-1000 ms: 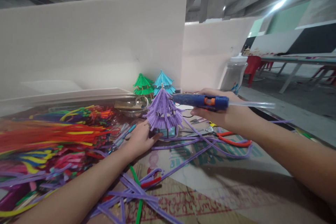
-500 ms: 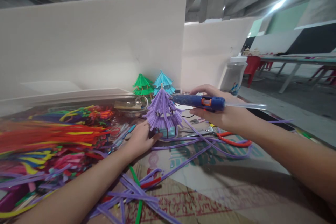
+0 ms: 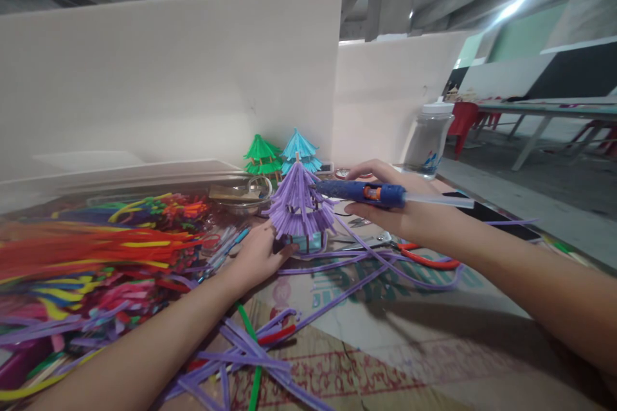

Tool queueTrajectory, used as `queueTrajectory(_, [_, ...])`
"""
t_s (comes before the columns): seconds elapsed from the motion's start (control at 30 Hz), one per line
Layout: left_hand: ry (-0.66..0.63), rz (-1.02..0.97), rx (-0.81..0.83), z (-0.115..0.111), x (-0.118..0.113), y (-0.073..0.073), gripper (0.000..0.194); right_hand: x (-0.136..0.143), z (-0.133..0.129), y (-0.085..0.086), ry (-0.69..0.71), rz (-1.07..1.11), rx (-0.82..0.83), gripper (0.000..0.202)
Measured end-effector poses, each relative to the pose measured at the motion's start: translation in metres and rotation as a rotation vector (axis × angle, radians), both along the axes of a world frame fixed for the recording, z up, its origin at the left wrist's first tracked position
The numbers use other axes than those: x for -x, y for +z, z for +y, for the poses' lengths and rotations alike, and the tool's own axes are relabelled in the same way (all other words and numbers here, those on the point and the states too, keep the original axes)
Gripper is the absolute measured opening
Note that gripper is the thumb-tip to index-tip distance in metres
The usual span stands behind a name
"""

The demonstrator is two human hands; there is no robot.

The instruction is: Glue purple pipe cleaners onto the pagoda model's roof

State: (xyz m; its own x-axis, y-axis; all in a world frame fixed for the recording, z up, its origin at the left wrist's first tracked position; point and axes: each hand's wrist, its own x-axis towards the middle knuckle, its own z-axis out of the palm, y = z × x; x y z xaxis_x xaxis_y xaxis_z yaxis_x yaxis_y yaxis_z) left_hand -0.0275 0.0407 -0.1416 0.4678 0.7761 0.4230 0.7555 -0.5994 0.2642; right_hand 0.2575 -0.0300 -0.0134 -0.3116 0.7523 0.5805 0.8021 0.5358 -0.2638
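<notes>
A small purple pavilion model (image 3: 303, 205) with a two-tiered roof of pipe cleaners stands upright on the table. My left hand (image 3: 260, 252) is closed on its base from the left, thumb at the front edge. My right hand (image 3: 385, 205) grips a blue glue gun (image 3: 357, 192) with a clear glue stick out of its back end. The gun's nozzle is at the right side of the purple roof; whether it touches cannot be told. Behind stand a green model (image 3: 261, 155) and a light blue model (image 3: 297, 145).
Bundles of coloured pipe cleaners (image 3: 96, 244) cover the left side. Loose purple strips (image 3: 260, 353) lie in front. Red-handled pliers (image 3: 429, 258) lie to the right, a clear bottle (image 3: 430, 138) behind them. A metal bowl (image 3: 236, 207) stands behind my left hand. White boards (image 3: 168, 77) rise at the back.
My right hand and the glue gun have shifted slightly left and down, the gun tilting a little against the roof's side. My left hand and the purple model stay in place.
</notes>
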Motion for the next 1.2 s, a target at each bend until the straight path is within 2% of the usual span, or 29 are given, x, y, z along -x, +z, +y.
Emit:
queueTrajectory(0.4, [-0.032, -0.034, -0.009, 0.0005, -0.0005, 0.0002, 0.049, -0.0031, 0.0033, -0.0085, 0.024, -0.05, -0.113, 0.042])
queueTrajectory(0.9, [-0.028, -0.028, -0.011, 0.0011, 0.001, -0.0001, 0.048, -0.0005, 0.0023, 0.0, -0.016, -0.023, 0.003, 0.04])
queueTrajectory(1.2, [-0.001, -0.013, -0.014, -0.0001, -0.0001, 0.0004, 0.047, -0.0022, 0.0005, 0.0013, 0.012, -0.056, -0.014, 0.038])
